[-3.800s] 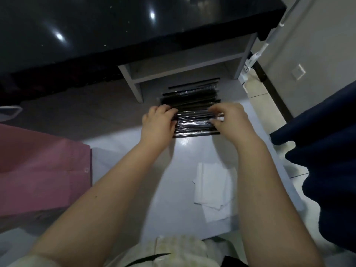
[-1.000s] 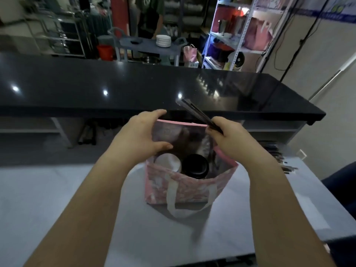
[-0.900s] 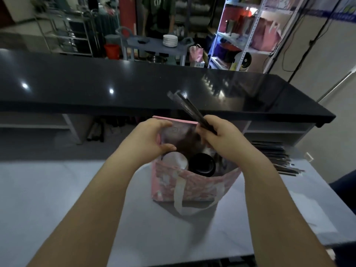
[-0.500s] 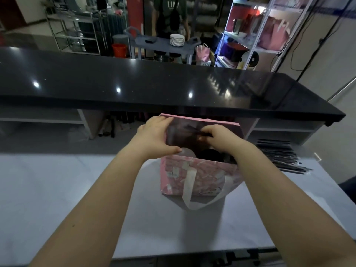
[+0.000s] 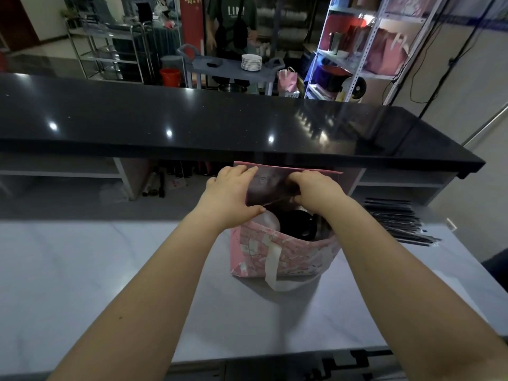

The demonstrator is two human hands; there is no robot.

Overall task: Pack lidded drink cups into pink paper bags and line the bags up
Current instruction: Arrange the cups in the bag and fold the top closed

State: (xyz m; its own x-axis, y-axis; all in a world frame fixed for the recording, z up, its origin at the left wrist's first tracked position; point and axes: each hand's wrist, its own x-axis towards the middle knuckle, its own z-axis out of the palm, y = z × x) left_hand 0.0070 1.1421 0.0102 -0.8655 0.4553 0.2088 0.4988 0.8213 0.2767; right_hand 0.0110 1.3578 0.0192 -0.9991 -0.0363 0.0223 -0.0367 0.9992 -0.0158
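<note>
A pink patterned paper bag [image 5: 286,257] with white handles stands open on the pale table [image 5: 110,270]. Two lidded cups sit side by side in it: one with a white lid [image 5: 268,222] and one with a black lid [image 5: 298,228]. My left hand [image 5: 231,193] grips the bag's upper left rim, thumb inside. Reaching into the bag's mouth against its far wall, my right hand [image 5: 316,191] has its fingers curled round a few dark wrapped straws, which it mostly hides.
A pile of dark wrapped straws [image 5: 395,221] lies on the table to the right of the bag. A raised black counter [image 5: 192,122] runs across just behind it. Beyond the counter a person [image 5: 233,23] stands by a cart with plates, with shelving to the right.
I took straws from the pile, turned to the bag and lowered them in with my right hand. They no longer stick up above the rim. My left hand keeps its hold on the bag.
</note>
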